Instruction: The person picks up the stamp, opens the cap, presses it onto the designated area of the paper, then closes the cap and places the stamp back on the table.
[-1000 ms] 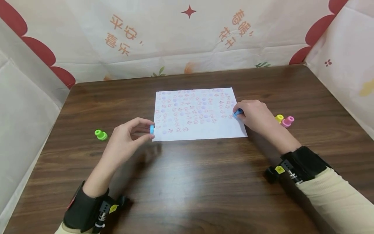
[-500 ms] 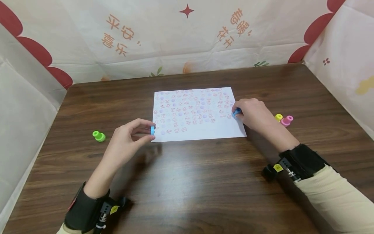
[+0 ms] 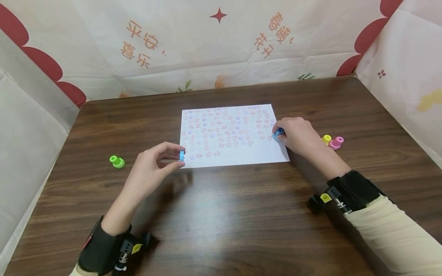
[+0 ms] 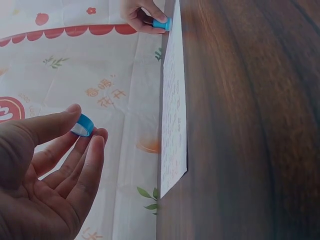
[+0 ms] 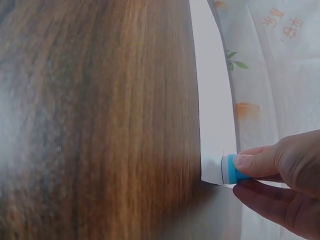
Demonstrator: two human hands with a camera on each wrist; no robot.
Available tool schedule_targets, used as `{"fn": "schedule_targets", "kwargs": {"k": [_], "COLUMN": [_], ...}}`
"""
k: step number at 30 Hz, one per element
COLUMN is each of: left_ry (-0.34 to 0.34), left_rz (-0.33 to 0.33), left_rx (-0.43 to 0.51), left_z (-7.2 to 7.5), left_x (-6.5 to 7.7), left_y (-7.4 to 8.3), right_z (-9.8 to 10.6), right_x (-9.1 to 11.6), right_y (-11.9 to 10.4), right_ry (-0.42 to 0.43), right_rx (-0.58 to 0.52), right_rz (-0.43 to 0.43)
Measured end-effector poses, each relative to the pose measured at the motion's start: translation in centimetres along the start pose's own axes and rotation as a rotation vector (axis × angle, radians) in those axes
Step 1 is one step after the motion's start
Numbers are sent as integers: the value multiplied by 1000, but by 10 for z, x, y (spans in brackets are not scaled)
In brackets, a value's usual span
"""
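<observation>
My left hand pinches a small blue cap between thumb and fingertips, by the left edge of a white sheet of paper. The cap is a short round shell with a pale inside. At the sheet's right edge, my right hand grips a blue toy stamp by its handle, thumb on one side and fingers on the other. The stamp's pale base stands right at the paper. Rows of small red and purple prints cover most of the sheet; its lower part is plain white.
A green stamp stands on the brown wooden table, left of my left hand. Beyond my right wrist a yellow stamp and a pink stamp stand side by side. A printed white cloth hangs behind the table.
The head view has shifted slightly. Both hands keep nearly the same places and the same hold on the cap and the stamp.
</observation>
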State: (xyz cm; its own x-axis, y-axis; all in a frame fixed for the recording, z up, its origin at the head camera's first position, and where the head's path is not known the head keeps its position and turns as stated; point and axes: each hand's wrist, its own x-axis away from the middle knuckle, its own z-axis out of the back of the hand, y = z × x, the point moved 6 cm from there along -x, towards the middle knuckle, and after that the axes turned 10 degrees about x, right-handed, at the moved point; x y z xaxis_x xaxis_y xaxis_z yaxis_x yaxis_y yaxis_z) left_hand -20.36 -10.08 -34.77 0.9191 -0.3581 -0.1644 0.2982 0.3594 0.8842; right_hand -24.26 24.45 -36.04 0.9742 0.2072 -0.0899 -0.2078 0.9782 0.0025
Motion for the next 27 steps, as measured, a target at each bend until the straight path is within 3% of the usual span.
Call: {"fn": "schedule_targets", "kwargs": {"k": [27], "left_ry": [-18], "left_rz": [6], "left_rx": [37], "left_z": [-2], "left_x": [1], "left_y": [9], "right_z": [4], "right_x": [-5], "right_y": [7], "right_ry": [-73], "right_rx": [-60], "right_rz": [-5]}}
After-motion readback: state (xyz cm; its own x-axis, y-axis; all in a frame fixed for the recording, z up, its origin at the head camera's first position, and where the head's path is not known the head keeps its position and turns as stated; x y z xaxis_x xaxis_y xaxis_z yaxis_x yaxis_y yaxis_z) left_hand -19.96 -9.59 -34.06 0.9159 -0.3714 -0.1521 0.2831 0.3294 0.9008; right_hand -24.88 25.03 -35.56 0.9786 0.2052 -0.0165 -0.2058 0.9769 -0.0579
